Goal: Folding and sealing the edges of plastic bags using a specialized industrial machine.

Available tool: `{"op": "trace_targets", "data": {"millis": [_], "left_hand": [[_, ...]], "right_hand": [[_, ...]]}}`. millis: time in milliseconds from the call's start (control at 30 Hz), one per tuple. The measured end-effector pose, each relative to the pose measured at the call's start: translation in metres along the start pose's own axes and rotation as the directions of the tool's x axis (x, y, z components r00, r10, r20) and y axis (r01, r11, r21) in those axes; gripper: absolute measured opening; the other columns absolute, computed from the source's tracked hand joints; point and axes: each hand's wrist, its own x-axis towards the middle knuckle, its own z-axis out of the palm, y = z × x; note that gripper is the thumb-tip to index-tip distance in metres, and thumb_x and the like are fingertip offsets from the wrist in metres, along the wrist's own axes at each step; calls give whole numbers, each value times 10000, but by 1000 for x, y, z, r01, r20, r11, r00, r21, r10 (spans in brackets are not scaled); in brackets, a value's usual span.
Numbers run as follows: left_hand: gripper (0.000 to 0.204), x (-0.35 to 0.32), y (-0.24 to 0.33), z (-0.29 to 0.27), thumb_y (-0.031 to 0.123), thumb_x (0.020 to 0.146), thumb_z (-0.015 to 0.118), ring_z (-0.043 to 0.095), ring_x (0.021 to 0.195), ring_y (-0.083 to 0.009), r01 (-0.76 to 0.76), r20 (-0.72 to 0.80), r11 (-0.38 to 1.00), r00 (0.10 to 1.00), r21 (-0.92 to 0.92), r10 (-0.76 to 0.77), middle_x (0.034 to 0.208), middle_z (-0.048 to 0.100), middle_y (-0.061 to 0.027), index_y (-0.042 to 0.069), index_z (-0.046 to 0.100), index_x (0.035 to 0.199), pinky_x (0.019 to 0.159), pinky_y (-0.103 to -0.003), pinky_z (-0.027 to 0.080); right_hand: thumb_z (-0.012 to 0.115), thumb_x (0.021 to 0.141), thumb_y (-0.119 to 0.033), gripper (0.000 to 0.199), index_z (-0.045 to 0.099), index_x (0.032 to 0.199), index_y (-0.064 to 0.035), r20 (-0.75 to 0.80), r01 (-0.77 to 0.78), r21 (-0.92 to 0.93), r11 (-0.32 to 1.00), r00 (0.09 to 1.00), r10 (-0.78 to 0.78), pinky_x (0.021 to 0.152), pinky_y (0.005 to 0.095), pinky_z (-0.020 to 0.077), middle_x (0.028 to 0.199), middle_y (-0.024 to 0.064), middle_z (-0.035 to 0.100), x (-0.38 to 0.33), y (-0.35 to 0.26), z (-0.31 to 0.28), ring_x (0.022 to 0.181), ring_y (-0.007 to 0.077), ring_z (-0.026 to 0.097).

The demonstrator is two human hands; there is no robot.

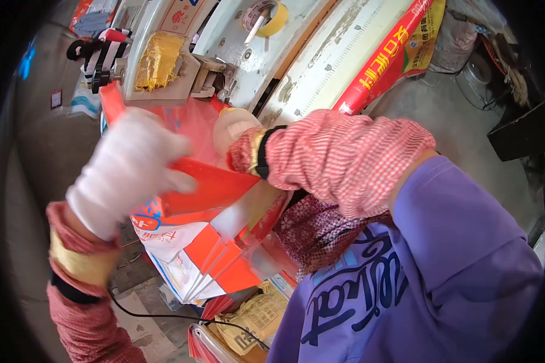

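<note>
Grey concrete floor (54, 151) runs down the left side, beneath a white machine (266, 54) that fills the top of the view. On that machine sits a yellow woven pad (157, 60), and farther right a roll of yellow tape (275, 18) hangs on a peg. Low at left, the left hand (124, 169), in a white glove, closes its fingers over the upper edge of a red and white plastic bag (206, 199), which is held up just under the machine. At centre the right hand (233, 130), also gloved, presses against the same bag's top; its fingers are partly hidden, so their grip cannot be told. A red-printed roll (381, 60) leans at upper right.
</note>
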Motion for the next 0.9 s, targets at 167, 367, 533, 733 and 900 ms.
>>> {"op": "trace_targets", "data": {"millis": [167,367,533,733,900], "left_hand": [[105,-17,41,18,169,661,683,516,521,-274,-500,-378,821,842,-275,386,584,501,-77,108,602,687,490,-388,423],[56,14,91,91,201,737,593,622,644,-237,-327,-360,899,908,-290,215,677,578,-32,156,602,706,554,-354,491],[88,47,42,127,202,750,598,627,699,-289,-76,-211,972,977,-222,29,730,601,-93,123,627,776,608,-409,498],[104,81,-23,200,88,833,544,595,738,-413,151,-325,575,698,-804,-638,745,598,-237,-9,568,802,661,-448,458],[82,19,-33,194,93,769,594,587,716,-384,5,-468,623,656,-782,-592,736,595,-192,13,576,757,642,-417,465]], "right_hand": [[631,695,-124,75,670,677,-62,-577,-127,-196,972,817,-10,490,369,471,608,70,588,-59,2,-2,604,238,605],[594,755,-133,151,718,810,-66,-508,-223,-212,951,857,88,597,405,531,788,126,686,-65,-7,-22,715,283,674],[575,806,-247,382,640,1134,-61,-180,-82,192,978,977,117,788,436,520,1045,206,665,-43,18,-43,947,347,656],[577,797,-206,393,608,1152,-40,-10,-22,902,432,997,72,669,343,514,820,125,684,-48,6,-41,755,246,667],[636,788,-226,709,357,1390,23,-388,217,28,976,902,-190,1039,384,387,1414,204,408,-47,-21,-32,1226,355,477]]}}
